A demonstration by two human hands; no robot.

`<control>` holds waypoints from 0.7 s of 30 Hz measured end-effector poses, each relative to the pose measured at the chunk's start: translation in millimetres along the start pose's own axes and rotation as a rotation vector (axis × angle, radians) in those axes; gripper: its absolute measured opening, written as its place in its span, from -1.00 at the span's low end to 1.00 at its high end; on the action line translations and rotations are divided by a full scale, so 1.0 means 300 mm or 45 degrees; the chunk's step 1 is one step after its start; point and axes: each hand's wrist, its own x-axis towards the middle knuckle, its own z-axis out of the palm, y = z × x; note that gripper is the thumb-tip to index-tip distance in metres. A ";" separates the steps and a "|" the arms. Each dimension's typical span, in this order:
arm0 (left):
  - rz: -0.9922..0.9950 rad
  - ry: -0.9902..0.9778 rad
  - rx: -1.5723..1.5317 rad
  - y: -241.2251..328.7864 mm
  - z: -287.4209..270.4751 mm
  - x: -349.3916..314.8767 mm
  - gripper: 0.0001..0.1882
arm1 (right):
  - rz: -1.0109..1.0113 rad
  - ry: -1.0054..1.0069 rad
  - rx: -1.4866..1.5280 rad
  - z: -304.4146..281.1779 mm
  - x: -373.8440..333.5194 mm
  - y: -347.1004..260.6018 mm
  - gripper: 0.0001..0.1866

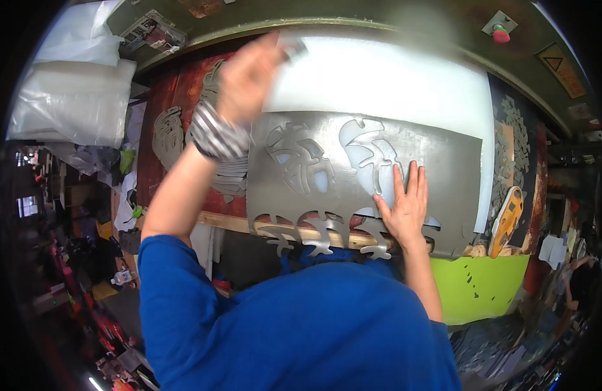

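A grey sheet [457,176], flexible-looking like rubber or foam, lies before me with curved shapes cut through it. My right hand [407,207] rests flat on it, fingers stretched out, beside a cut-out at its right part. Cut strips hang over the near edge of the table. My left hand [249,81], with a striped band [217,133] on the wrist, is raised above the far left corner of the sheet and smeared by motion. At its fingertips is a small grey piece [293,49], too blurred to tell its shape.
Stacks of grey cut pieces [169,137] lie on the red board at left. A white sheet [386,75] lies beneath the grey one. At right are small grey scraps [513,140] and a yellow-orange sole-shaped thing [507,221]. A machine beam with a red button [501,34] spans the back.
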 end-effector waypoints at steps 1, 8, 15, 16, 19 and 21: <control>0.162 -0.263 0.266 0.051 0.033 -0.114 -0.77 | -0.001 -0.004 -0.001 -0.001 0.000 0.002 -0.22; 0.048 -0.958 0.137 0.226 0.150 -0.555 -0.47 | -0.035 -0.003 -0.037 0.003 -0.009 0.005 -0.24; -0.079 -0.925 -0.054 0.214 0.140 -0.536 -0.58 | -0.044 -0.006 -0.062 -0.001 -0.011 -0.001 -0.26; -0.248 -0.814 -0.148 0.213 0.141 -0.537 -0.61 | -0.049 -0.009 -0.060 -0.002 -0.010 -0.002 -0.26; -1.130 -0.455 -0.550 0.177 0.136 -0.508 -0.79 | -0.030 -0.016 -0.042 -0.001 -0.010 -0.004 -0.26; -1.113 -0.113 -0.637 0.079 0.094 -0.428 -0.59 | -0.047 -0.008 -0.065 0.000 -0.011 -0.003 -0.26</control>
